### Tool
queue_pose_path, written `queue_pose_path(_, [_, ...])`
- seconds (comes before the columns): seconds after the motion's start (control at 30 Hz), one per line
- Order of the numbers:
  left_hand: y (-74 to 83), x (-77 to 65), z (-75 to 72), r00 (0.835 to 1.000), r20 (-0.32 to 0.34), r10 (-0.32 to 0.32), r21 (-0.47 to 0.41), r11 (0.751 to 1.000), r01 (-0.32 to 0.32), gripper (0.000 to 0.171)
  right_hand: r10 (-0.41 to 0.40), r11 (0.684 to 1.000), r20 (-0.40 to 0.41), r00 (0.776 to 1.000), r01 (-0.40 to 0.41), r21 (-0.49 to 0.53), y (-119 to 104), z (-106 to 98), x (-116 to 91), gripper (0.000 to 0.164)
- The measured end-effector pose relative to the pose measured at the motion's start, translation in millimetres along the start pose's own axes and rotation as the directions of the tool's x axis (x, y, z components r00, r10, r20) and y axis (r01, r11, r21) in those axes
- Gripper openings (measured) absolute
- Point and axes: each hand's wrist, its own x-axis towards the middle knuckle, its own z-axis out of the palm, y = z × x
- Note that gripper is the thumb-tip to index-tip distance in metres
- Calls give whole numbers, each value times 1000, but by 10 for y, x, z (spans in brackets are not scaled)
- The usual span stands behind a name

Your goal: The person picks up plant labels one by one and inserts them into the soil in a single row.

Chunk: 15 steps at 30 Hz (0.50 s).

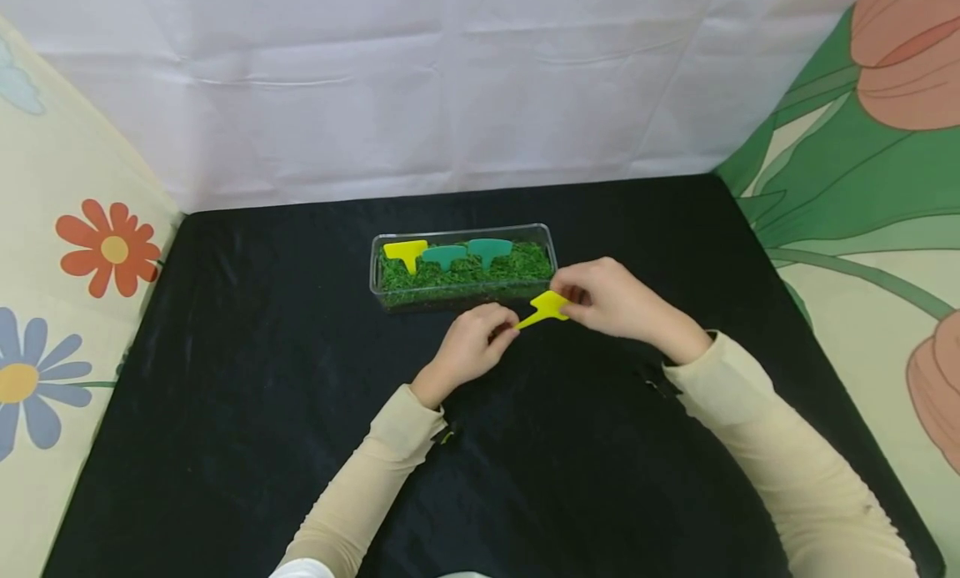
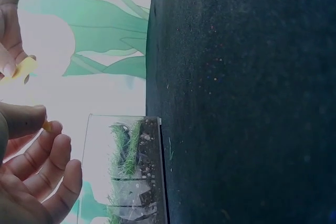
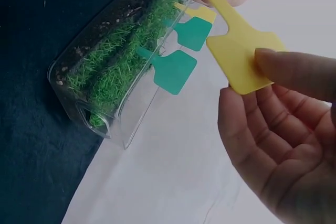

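Observation:
A yellow T-shaped plant label (image 3: 241, 59) is held between both hands in front of a clear planter box. My right hand (image 1: 611, 299) pinches its wide head between thumb and fingers. The tip of its narrow stem is pinched by my left hand (image 1: 476, 340); in the left wrist view the left thumb and index finger (image 2: 50, 129) meet on the yellow tip. The clear rectangular box (image 1: 450, 294) holds green grass (image 1: 528, 261) over dark soil. Standing in the grass are a yellow label (image 1: 405, 251) and two teal labels, a middle one (image 1: 444, 256) and a right one (image 1: 491, 250).
The box stands toward the back of a table covered in black cloth (image 1: 262, 353). A white cloth backdrop (image 1: 450, 86) rises behind the table. Panels printed with flowers (image 1: 112, 248) flank both sides.

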Motion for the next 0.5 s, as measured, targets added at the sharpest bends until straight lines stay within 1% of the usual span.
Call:
queue_pose_path(0.17, [-9, 6, -21, 999, 34, -9, -2, 1000, 9, 3, 1, 1000, 10, 1000, -1, 9, -7, 11, 1, 16])
queue_pose_path(0.3, [-4, 31, -73, 998, 59, -9, -8, 1000, 9, 9, 2, 1000, 30, 1000, -2, 15, -27, 14, 8, 16])
queue_pose_path(0.4, [20, 70, -116, 999, 42, 15, -2, 1000, -15, 13, -7, 1000, 39, 999, 6, 10, -36, 28, 15, 17])
queue_pose_path(0.5, [63, 118, -151, 998, 12, 60, 31, 998, -61, 12, -23, 1000, 43, 999, 23, 3, -38, 55, 23, 19])
